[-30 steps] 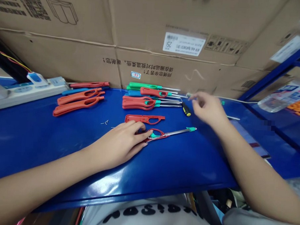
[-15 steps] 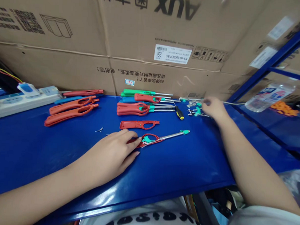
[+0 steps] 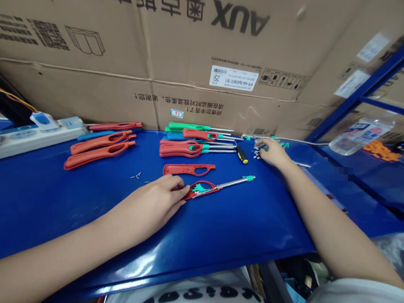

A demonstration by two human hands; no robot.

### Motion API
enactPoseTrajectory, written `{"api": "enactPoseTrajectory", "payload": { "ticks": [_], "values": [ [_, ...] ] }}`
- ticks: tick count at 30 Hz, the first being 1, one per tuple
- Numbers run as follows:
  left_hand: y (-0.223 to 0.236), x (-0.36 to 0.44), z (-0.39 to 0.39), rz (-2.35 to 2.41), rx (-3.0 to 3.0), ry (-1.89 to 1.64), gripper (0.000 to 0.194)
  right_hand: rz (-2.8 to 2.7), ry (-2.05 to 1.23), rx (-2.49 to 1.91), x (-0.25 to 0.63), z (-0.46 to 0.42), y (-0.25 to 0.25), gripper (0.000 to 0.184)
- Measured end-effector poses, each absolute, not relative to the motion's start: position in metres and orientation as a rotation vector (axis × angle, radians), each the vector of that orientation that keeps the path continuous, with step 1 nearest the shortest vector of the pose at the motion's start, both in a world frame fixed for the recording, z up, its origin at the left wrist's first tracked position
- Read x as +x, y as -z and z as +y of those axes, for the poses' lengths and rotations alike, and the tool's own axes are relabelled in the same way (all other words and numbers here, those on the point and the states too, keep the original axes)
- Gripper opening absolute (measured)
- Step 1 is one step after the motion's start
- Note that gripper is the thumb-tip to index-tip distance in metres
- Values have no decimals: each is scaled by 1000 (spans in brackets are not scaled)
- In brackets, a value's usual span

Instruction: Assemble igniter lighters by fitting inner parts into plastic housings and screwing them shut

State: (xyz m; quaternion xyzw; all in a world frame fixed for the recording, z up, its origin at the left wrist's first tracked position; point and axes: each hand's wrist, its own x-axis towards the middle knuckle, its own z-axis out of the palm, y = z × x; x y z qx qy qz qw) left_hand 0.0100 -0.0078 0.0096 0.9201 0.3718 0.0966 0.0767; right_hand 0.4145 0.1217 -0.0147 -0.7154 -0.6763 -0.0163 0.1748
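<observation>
Red on lighter (image 3: 215, 188), green on trigger (image 3: 199, 188), silver on tube (image 3: 233, 183); black and yellow on screwdriver (image 3: 242, 155); blue on table (image 3: 225, 224).

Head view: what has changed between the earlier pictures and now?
The right hand moved right, then came back left over the small parts; whether it grips one is unclear. The camera view shifted too. The left hand stayed on the open red lighter, and the screwdriver stayed put.

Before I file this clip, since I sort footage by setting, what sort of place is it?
Probably a workbench in a small workshop: on the blue tabletop lie a black-and-yellow screwdriver, small metal pieces and what looks like an opened red lighter.
</observation>
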Motion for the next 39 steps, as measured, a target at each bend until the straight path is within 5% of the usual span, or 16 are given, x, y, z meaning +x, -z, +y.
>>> {"api": "enactPoseTrajectory", "payload": {
  "ticks": [25,33,39],
  "values": [
    [-13,9,-5,1029,2805,-376,35,-2044,143,-1627,403,115,7,3],
    [-17,18,-1,1063,2282,-839,37,-2143,-312,-1174,313,61,-22,22],
    [-12,29,-3,854,1978,-990,32,-2335,-424,-673,248,12,-16,15]
  ]
}}
